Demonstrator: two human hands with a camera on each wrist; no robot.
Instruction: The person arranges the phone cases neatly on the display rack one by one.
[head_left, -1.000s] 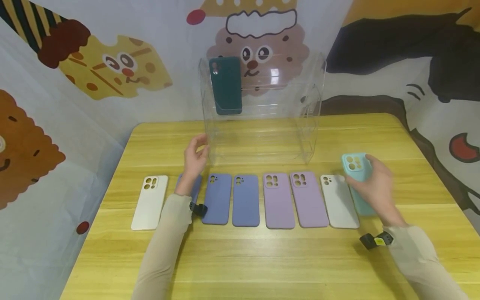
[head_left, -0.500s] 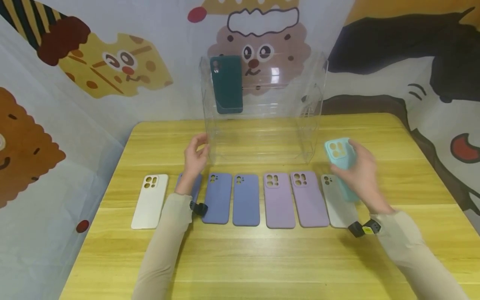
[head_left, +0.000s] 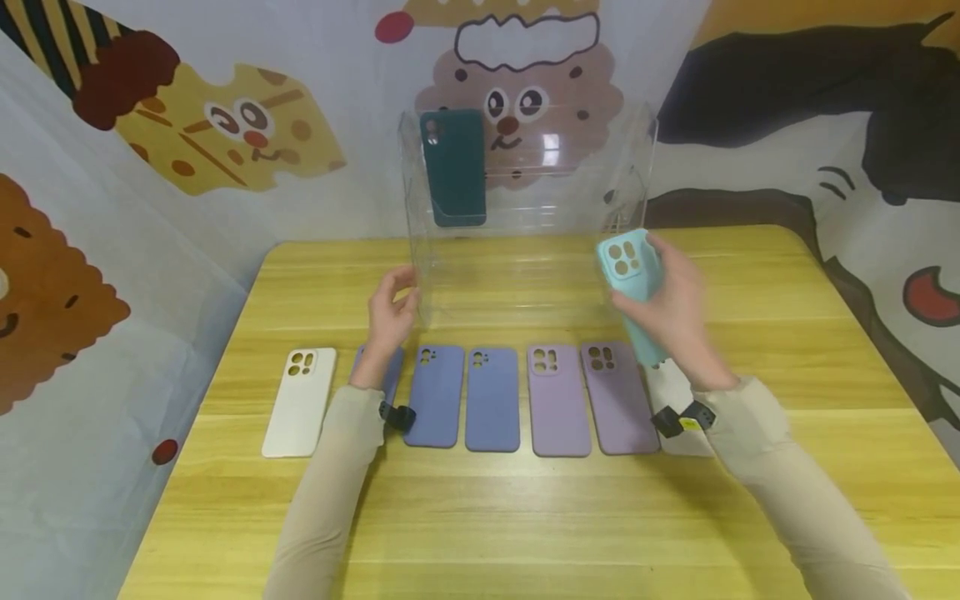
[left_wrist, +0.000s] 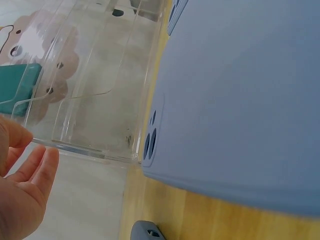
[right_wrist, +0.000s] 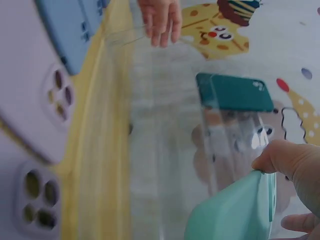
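My right hand grips a light turquoise phone case in the air, in front of the right side of a clear acrylic stand. The right wrist view shows the turquoise case close to the stand's wall. My left hand touches the stand's left front edge with relaxed fingers. A dark green case stands in the stand's upper left slot. On the table lies a row of cases: white, two blue, two lilac.
A third blue case lies partly under my left forearm. A pale case is half hidden by my right wrist. The yellow wooden table is ringed by cartoon-printed cloth walls.
My right hand has carried the turquoise case up and to the left, from the row's right end to the stand's right side. The left hand has stayed put.
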